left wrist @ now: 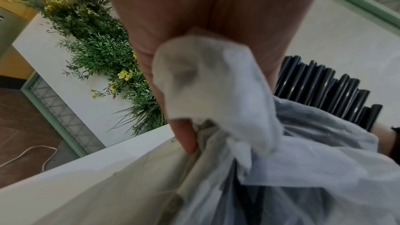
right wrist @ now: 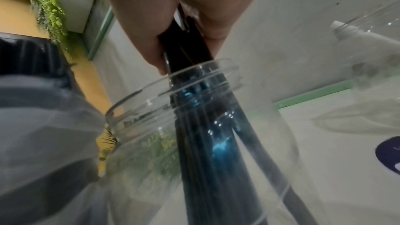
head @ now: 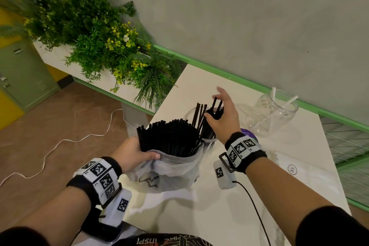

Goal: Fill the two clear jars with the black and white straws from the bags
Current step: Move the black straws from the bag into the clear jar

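Your left hand [head: 133, 155] is gripping the gathered rim of the pale plastic bag [head: 169, 170], fingers and thumb curled round the bunched film, and the bag is standing on the white surface [head: 199, 211] packed with upright black straws [head: 169, 138]. Just behind the bag, the nearer clear jar [right wrist: 216, 126] is touching it and already holding a leaning handful of black straws. Your right hand [head: 223, 114] is hovering over that jar's mouth, thumb and fingers clamped on a small bunch of black straws [right wrist: 186, 44] whose lower ends are reaching down into the jar, while the forefinger is sticking out straight. To the right of the bag and further back, the second clear jar [head: 276, 112] is standing apart with a few white straws [head: 291, 99] leaning inside it. Beyond the bag to the left, green plants [head: 95, 36] with yellow flowers are filling a white planter against the grey wall
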`<state>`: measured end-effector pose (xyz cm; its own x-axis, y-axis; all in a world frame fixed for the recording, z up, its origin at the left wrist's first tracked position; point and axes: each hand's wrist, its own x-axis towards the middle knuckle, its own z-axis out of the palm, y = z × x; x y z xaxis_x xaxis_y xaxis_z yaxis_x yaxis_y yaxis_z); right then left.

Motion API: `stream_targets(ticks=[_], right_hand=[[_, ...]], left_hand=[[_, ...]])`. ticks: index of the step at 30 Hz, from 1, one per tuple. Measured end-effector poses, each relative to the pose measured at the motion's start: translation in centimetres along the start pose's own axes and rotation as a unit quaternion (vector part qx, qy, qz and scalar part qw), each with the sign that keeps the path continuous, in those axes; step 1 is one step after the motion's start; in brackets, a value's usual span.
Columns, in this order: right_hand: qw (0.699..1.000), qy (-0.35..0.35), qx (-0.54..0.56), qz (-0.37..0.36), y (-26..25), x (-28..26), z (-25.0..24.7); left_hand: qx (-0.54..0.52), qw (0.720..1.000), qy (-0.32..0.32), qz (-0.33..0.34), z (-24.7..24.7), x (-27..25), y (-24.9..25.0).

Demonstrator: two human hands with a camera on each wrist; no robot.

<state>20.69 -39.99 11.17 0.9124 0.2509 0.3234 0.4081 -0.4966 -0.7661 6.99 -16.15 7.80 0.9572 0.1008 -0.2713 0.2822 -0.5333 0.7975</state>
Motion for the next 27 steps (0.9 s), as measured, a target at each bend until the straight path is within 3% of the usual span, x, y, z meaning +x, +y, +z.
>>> stream_targets(ticks=[5,12,18,23,27], right_hand=[[1.0,-0.003,-0.011,0.004,0.1,1.0,-0.1],[0.979,-0.133,-0.135,-0.08,1.1,2.1,1.1],[0.964,-0.089,-0.204,-0.149,1.2,2.0,2.0],[0.932,-0.194,-0.268,-0.145,1.1,3.5,2.9],[0.946,-0.142,-0.262,-0.128,1.5,3.5,3.9]], left_hand=[[-0.01,1.0,-0.001,0.001,0.0,0.1,-0.3],[-0.006,1.0,-0.002,0.002,-0.1,0.3,-0.7],[0.017,1.0,0.011,-0.009,0.0,0.3,-0.9],[0.013,1.0,0.012,-0.013,0.0,0.3,-1.1],[0.012,1.0,0.013,-0.018,0.0,0.2,-1.2]])
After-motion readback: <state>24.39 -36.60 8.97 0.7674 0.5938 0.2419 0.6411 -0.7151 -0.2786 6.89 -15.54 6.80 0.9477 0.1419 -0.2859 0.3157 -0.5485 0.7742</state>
